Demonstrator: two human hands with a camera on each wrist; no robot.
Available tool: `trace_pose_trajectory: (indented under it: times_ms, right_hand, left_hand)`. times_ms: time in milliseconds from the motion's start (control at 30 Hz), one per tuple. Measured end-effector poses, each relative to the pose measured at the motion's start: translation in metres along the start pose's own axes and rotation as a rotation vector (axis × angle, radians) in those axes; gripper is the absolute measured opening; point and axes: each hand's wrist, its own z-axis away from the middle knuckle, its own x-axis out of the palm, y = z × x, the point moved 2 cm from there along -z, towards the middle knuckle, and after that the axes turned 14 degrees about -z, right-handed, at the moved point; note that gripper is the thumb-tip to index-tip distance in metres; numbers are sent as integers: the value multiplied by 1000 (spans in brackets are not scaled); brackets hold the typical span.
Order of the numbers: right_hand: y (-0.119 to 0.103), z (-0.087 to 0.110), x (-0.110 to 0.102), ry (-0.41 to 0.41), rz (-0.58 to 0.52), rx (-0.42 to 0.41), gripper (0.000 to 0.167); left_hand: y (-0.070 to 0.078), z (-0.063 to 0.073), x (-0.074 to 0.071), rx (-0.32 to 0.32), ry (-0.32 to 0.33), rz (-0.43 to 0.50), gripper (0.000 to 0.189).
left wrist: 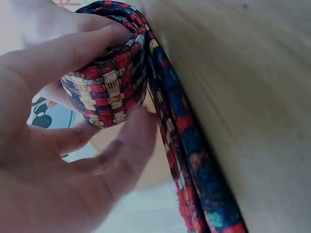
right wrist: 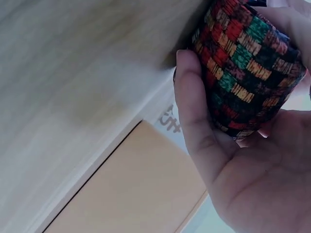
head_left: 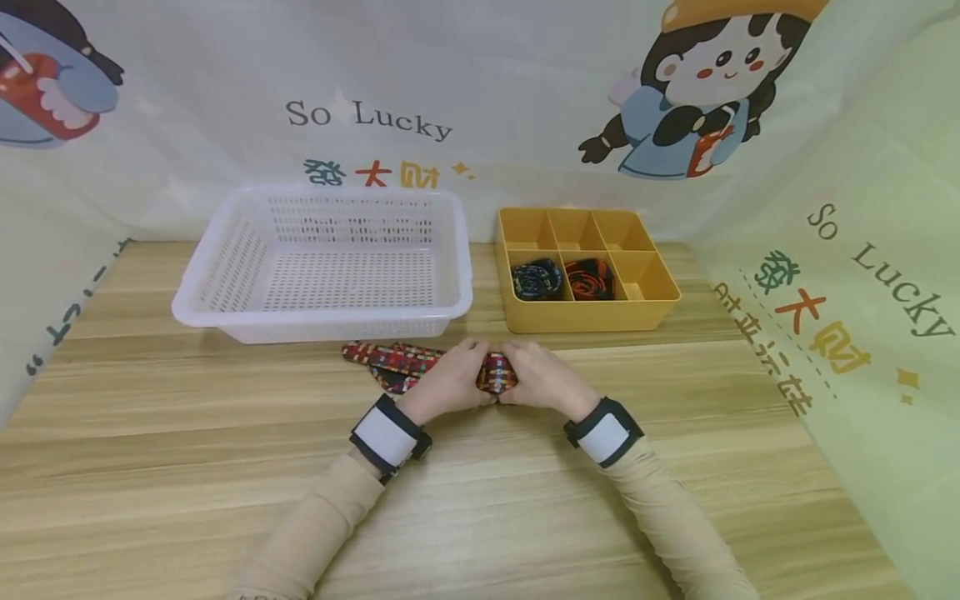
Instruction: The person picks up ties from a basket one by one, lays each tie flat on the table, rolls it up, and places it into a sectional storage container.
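A checked necktie [head_left: 497,373] in red, black, green and cream is partly wound into a thick roll between my two hands. Its flat tail [head_left: 393,358] stretches left along the table in the head view. My left hand [head_left: 457,375] holds the roll's left side; the left wrist view shows its fingers [left wrist: 97,46] at the coil's top edge. From the right, my right hand [head_left: 543,375] grips the roll, fingers and thumb bent round its outer side. In the right wrist view one finger [right wrist: 190,97] lies along the roll near the tabletop.
Behind my left hand stands a white perforated basket [head_left: 322,318]. A yellow divided box [head_left: 585,317] sits at the back right. Two front compartments hold a rolled dark blue patterned necktie [head_left: 536,279] and a rolled black-and-orange one [head_left: 591,280]. A printed cloth [head_left: 510,108] hangs behind.
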Motion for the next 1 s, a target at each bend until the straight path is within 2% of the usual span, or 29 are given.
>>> trace_pose_trajectory:
  times_ms: [100,233,267,300,400,500,600,667,800,900,1000]
  right_hand:
    - [1,0,0,0,-36,-9,54]
    - [4,0,-2,41,-96,-68,56]
    - [5,0,-3,49,-96,-80,55]
    - [5,-1,-3,55,-92,-89,53]
    - [7,-1,-6,54,-59,-88,49]
    - [11,-1,-10,35,-60,-56,50]
    - [16,1,-16,28,-73,-17,53]
    - [19,2,-20,35,-65,-1,53]
    - [22,3,-24,40,-39,31,51]
    - [21,3,-25,25,-26,50,52]
    - [19,4,-25,17,-11,71,54]
  left_hand:
    - [-9,-5,9,-8,55,18,54]
    - [-11,-4,10,-107,66,31,52]
    - [-10,-3,10,-131,68,12,52]
    - [-2,2,3,-175,46,-17,53]
    - [9,10,1,-255,57,-220,55]
    - [20,20,0,-396,24,-440,61]
    - [28,26,-1,-508,-28,-550,47]
    - [32,27,1,-524,-29,-594,37]
    - [36,27,4,-493,30,-656,29]
    - [37,27,6,-491,81,-645,24]
    - [38,27,6,-484,69,-621,23]
